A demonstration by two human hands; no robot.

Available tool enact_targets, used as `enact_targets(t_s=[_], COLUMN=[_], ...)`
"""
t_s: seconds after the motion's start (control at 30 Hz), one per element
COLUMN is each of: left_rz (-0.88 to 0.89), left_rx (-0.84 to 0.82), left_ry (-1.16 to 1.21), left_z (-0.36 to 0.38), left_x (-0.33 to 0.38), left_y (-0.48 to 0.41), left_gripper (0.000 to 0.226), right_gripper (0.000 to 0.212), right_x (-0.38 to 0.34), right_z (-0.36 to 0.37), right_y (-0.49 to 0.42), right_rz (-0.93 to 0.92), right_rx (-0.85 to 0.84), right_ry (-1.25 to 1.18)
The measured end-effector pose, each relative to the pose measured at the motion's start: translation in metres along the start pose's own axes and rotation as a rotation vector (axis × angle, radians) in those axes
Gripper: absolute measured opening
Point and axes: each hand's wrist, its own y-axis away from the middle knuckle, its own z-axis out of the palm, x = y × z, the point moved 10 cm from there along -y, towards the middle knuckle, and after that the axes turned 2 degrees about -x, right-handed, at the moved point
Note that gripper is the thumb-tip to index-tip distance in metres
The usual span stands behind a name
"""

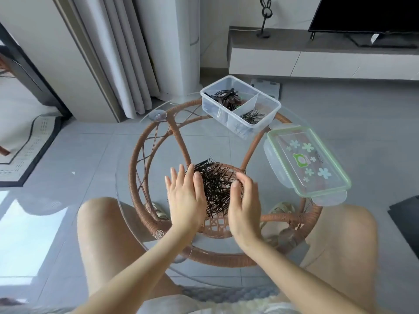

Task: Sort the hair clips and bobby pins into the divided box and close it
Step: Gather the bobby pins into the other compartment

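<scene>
A heap of dark bobby pins (215, 186) lies on the round glass tabletop (140, 177). My left hand (186, 196) rests flat against the heap's left side with straight fingers. My right hand (243, 205) cups the heap's right side, fingers gently bent, holding nothing. At the far side stands the clear divided box (240, 104), open. Its left compartment holds dark hair clips (229, 98); its right compartment holds bobby pins (252, 116). The lid (308, 163), clear with a green rim and flower print, lies to the right of the heap.
The glass top sits on a wicker frame (136, 159). My knees flank the table's near edge. A TV cabinet (317, 60), a curtain (118, 53) and a rug (29, 141) stand beyond on the tiled floor.
</scene>
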Motion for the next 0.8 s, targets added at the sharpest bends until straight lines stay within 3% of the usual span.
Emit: enact_targets(t_s=[0.17,0.23,0.3,0.4,0.5,0.63,0.8], left_rz=[-0.101,-0.13,-0.123,-0.047,-0.016,0.011,0.149], left_rx=[0.072,0.1,0.108,0.089,0.069,0.042,-0.008], left_ry=[0.492,0.538,0.432,0.233,0.182,0.137,0.006], left_z=[-0.009,-0.018,-0.027,-0.036,-0.038,-0.037,-0.036], left_x=[0.01,0.011,0.011,0.022,0.032,0.033,0.03], left_y=[-0.003,-0.013,-0.03,-0.058,-0.073,-0.078,-0.078], left_gripper=[0.038,0.034,0.03,0.03,0.031,0.03,0.027], right_gripper=[0.024,0.021,0.023,0.044,0.047,0.009,0.002], right_x=[-0.016,-0.023,-0.038,-0.057,-0.045,-0.058,-0.088], right_z=[0.024,0.022,-0.005,-0.045,-0.043,-0.013,0.045], right_y=[-0.01,-0.02,-0.045,-0.111,-0.169,-0.182,-0.143], right_rz=[0.126,0.126,-0.015,-0.296,-0.381,-0.609,-0.816], right_rx=[0.082,0.078,0.128,0.169,-0.094,-0.219,-0.293], right_ry=[-0.315,-0.384,-0.228,0.397,0.858,0.944,0.816])
